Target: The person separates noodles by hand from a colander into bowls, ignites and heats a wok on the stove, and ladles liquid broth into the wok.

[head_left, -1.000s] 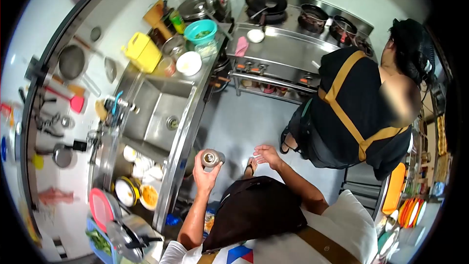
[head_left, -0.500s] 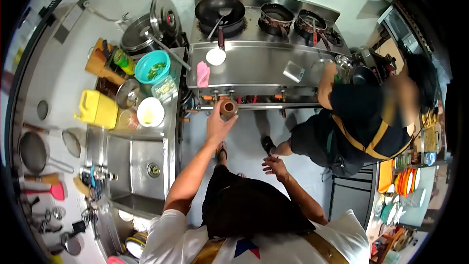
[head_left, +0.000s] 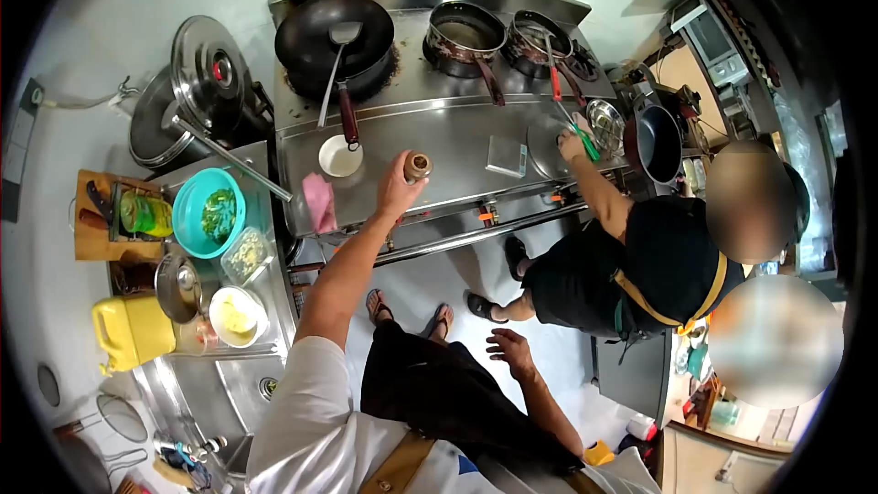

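Jar (head_left: 418,167): sat in left hand (head_left: 397,190), fingers curled round it, near stove (head_left: 439,133) front. Right hand (head_left: 513,353): hung farther from stove, fingers spread.

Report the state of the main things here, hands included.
Brown bottle: held, top facing camera
Left hand: closed around it
Right hand: empty, loosely open
Wok: uncovered, spatula inside
Middle saucepan: uncovered
Teal bowl: uncovered, holding chopped greens
Large pot lid: tilted
Pink cloth: rumpled

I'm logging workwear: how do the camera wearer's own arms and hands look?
The left hand and right hand wear no gloves, and no watch shows. A short white sleeve covers the top of the left arm, bare below; a brown strap lies beside the sleeve.
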Action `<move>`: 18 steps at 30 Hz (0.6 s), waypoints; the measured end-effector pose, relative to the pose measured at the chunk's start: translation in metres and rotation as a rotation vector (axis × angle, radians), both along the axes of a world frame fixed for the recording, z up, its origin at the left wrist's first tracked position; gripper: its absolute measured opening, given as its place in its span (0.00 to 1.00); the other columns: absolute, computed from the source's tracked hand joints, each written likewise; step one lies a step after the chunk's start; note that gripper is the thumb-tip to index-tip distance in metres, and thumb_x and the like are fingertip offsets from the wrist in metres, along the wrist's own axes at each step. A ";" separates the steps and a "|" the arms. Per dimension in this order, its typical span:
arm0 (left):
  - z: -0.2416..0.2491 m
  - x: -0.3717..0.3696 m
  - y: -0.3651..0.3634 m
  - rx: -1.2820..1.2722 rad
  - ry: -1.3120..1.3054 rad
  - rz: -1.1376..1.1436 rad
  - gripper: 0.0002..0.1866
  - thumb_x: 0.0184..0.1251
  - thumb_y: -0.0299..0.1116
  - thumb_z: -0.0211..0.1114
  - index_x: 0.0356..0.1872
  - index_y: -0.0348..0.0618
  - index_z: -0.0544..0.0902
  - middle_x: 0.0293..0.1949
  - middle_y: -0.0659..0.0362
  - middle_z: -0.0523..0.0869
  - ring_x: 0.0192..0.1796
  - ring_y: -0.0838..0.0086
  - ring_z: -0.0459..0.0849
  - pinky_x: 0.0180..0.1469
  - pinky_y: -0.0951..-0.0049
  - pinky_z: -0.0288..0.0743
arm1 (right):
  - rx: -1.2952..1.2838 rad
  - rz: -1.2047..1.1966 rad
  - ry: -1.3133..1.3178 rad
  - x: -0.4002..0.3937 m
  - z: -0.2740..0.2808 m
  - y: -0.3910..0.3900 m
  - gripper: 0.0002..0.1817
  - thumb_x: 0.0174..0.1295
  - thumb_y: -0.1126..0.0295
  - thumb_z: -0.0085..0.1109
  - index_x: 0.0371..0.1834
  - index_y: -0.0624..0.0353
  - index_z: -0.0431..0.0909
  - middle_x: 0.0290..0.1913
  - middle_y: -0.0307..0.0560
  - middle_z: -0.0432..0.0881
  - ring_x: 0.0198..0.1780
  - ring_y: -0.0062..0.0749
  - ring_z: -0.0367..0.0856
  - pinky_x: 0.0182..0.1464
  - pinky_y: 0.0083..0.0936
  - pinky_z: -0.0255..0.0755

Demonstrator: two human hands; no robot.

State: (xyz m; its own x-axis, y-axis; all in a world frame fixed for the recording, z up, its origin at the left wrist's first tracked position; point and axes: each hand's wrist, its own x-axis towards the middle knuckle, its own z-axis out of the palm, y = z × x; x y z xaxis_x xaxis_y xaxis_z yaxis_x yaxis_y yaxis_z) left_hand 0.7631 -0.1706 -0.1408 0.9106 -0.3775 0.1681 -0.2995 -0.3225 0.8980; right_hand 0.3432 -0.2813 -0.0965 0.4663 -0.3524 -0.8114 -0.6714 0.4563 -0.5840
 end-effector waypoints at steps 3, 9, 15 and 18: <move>-0.009 0.005 -0.011 -0.001 -0.009 0.046 0.37 0.47 0.37 0.75 0.61 0.44 0.68 0.54 0.51 0.78 0.55 0.55 0.78 0.55 0.62 0.74 | 0.012 0.058 -0.004 0.003 -0.005 -0.011 0.19 0.64 0.66 0.53 0.54 0.68 0.71 0.43 0.51 0.81 0.38 0.34 0.82 0.37 0.25 0.78; -0.002 0.006 -0.004 0.011 0.118 -0.035 0.43 0.48 0.41 0.76 0.65 0.45 0.63 0.57 0.49 0.77 0.60 0.56 0.75 0.57 0.63 0.72 | 0.069 0.153 -0.039 0.021 -0.026 -0.026 0.19 0.63 0.68 0.55 0.55 0.68 0.72 0.43 0.52 0.82 0.34 0.31 0.82 0.33 0.22 0.77; -0.008 -0.043 0.006 0.124 0.097 0.159 0.43 0.52 0.33 0.73 0.68 0.39 0.58 0.61 0.45 0.74 0.63 0.55 0.72 0.62 0.63 0.66 | 0.133 0.249 -0.111 0.026 -0.034 -0.020 0.19 0.64 0.63 0.56 0.53 0.64 0.74 0.38 0.45 0.81 0.35 0.25 0.80 0.34 0.20 0.75; -0.013 -0.109 0.012 -0.042 0.100 0.211 0.15 0.58 0.30 0.69 0.43 0.38 0.75 0.42 0.56 0.80 0.42 0.73 0.78 0.47 0.72 0.73 | 0.020 0.308 -0.217 0.013 -0.043 0.002 0.16 0.62 0.65 0.59 0.48 0.64 0.76 0.35 0.44 0.81 0.33 0.26 0.79 0.38 0.26 0.75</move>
State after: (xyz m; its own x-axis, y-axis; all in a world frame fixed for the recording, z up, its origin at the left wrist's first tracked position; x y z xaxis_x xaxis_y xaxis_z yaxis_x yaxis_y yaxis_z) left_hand 0.6541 -0.1585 -0.1540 0.9815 -0.1718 0.0844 -0.1381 -0.3301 0.9338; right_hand 0.3558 -0.2796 -0.1396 0.7097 -0.1540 -0.6875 -0.6408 0.2644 -0.7207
